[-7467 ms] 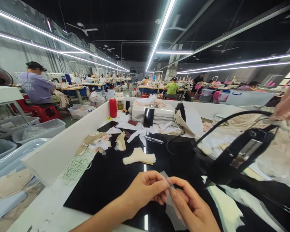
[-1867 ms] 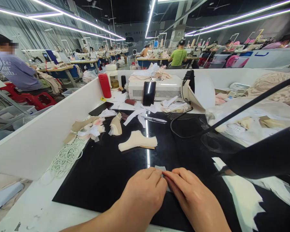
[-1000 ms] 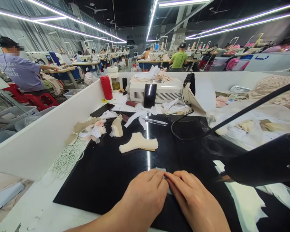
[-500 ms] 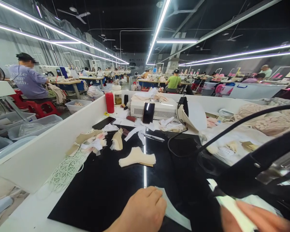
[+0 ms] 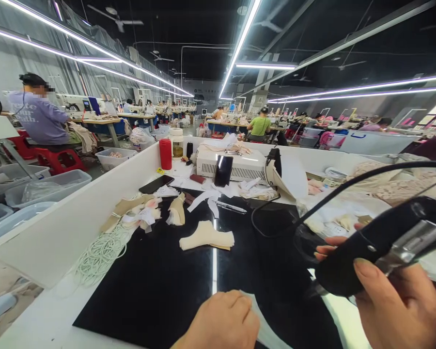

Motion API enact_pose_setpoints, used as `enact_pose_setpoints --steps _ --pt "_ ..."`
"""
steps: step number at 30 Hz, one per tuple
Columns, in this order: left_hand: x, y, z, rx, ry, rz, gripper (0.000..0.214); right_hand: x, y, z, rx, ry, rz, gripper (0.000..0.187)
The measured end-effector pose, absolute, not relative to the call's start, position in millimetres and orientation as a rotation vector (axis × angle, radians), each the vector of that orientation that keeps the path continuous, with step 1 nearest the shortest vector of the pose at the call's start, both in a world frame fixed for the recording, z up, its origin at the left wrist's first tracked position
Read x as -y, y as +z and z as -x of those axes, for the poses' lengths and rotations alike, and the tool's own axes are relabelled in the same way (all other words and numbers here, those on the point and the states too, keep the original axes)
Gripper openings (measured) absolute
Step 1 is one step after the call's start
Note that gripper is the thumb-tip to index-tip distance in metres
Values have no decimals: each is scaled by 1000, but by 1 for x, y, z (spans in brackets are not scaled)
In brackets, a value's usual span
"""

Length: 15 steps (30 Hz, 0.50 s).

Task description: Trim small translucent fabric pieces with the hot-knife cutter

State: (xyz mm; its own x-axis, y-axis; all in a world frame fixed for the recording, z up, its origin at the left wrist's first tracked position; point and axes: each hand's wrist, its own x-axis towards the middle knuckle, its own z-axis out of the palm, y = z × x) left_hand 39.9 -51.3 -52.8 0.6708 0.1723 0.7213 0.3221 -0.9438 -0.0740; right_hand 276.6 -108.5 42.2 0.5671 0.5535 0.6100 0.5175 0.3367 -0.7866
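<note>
My left hand [image 5: 221, 320] is closed at the near edge of the black mat [image 5: 160, 295], fingers curled over a pale fabric piece [image 5: 263, 320] that sticks out to its right. At the right, my right hand [image 5: 396, 305] is wrapped round a black corded hand tool [image 5: 370, 257] with a metal lever; its exact kind is unclear. Beneath the tool lies a bright, pale piece [image 5: 343, 317], partly covered by the hand. Further in on the mat, a small stack of cream fabric pieces [image 5: 207, 236] lies by itself.
Pale green cord [image 5: 100, 259] lies in loops at the left, beside fabric scraps [image 5: 141, 211]. A pen [image 5: 231, 207], phone [image 5: 223, 170] and white vented box [image 5: 243, 162] stand toward the back. The tool's black cable [image 5: 327, 203] arches across the right. White walls [image 5: 58, 228] border the table.
My right hand has come up from the pale piece at the lower right and taken hold of the black tool. The tool has tilted and shifted; my left hand moved slightly right and nearer.
</note>
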Motion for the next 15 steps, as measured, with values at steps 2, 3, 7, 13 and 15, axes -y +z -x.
enact_pose_setpoints --steps 2,3,7,13,15 --pt "54 -48 -36 409 -1030 2750 18 105 50 -264 960 174 1260 29" --pt "56 -43 -34 414 -942 2799 16 104 54 -257 940 232 1248 41" --pt "61 -25 -23 409 -634 2942 14 101 66 -225 934 293 1151 63" --pt "64 -18 -20 375 -677 2903 20 87 64 -191 963 400 936 38" --pt "64 -17 -21 376 -698 2900 20 83 60 -186 977 423 898 37"
